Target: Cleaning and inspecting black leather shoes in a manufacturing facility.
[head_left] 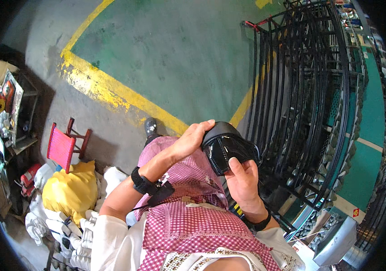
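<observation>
At centre frame, the left hand [192, 137] and right hand [242, 178] gripped a glossy black shoe upper [226, 147]; steady support from both sides probably suited inspection.

One black shoe piece [227, 149]; two hands; one red stool [62, 147].

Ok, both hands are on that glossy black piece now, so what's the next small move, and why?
Probably turn the black piece slightly between the hands to check its folded edge. The left hand grips its upper left edge, the right hand supports it from below with the thumb on its face, and it is held clear of the black rack.
</observation>
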{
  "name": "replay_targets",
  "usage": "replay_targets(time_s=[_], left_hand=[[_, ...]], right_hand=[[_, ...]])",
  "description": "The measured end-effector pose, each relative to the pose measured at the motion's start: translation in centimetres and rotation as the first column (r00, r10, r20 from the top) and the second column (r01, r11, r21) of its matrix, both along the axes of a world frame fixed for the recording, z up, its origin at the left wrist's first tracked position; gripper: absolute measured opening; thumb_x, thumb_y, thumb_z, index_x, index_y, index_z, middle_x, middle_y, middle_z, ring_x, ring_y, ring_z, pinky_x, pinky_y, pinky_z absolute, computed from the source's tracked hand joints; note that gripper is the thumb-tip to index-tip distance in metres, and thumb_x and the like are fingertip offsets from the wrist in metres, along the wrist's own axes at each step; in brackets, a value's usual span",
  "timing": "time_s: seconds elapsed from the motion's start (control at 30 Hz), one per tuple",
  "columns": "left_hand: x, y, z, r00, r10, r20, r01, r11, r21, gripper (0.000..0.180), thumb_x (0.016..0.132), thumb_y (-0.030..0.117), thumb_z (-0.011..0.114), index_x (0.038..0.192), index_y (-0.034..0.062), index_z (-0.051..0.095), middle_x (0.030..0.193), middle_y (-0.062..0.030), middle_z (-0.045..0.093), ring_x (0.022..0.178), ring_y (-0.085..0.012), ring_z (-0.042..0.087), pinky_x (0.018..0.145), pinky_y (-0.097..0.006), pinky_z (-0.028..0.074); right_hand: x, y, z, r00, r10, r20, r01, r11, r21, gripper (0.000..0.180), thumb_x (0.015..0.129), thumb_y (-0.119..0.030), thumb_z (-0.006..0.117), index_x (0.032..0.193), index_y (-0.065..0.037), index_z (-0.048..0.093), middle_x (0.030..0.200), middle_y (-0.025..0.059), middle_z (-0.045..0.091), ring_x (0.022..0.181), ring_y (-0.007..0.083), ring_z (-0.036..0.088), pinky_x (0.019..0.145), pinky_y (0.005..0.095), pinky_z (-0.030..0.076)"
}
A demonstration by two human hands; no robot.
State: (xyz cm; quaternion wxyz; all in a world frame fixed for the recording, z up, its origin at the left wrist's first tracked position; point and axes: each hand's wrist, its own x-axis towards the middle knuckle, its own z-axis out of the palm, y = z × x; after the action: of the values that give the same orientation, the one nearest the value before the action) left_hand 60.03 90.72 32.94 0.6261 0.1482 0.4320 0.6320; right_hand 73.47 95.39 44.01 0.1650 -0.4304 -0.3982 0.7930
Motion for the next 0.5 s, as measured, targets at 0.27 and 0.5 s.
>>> replay_targets(time_s=[0.27,0.5], left_hand=[[-6.6,2.0,2.9,0.99,-0.115,-0.081,0.106,0.988,-0.108,0.051,0.091,0.04,0.037,0.092,-0.005,0.06,0.078,-0.0031,0.06,0.073,-0.0107,0.051,0.068,-0.026,0.041],[-9.8,5.5,-0.2,0.98,-0.06,-0.191,0.027,0.984,-0.175,0.049,0.089,0.041,0.037,0.093,-0.002,0.061,0.09,-0.0096,0.058,0.092,-0.0177,0.046,0.091,-0.029,0.029]], right_hand=[[-4.9,1.4,0.7,0.993,-0.069,-0.092,0.063,0.996,-0.062,0.033,0.088,-0.011,0.053,0.116,0.004,0.047,0.111,0.0135,0.056,0.1,0.0204,0.055,0.086,0.0331,0.045],[-6.9,6.0,0.7,0.989,0.119,-0.092,-0.133,0.976,-0.17,0.034,0.091,-0.014,0.048,0.118,0.006,0.045,0.114,0.0133,0.055,0.106,0.0197,0.052,0.093,0.0329,0.038]])
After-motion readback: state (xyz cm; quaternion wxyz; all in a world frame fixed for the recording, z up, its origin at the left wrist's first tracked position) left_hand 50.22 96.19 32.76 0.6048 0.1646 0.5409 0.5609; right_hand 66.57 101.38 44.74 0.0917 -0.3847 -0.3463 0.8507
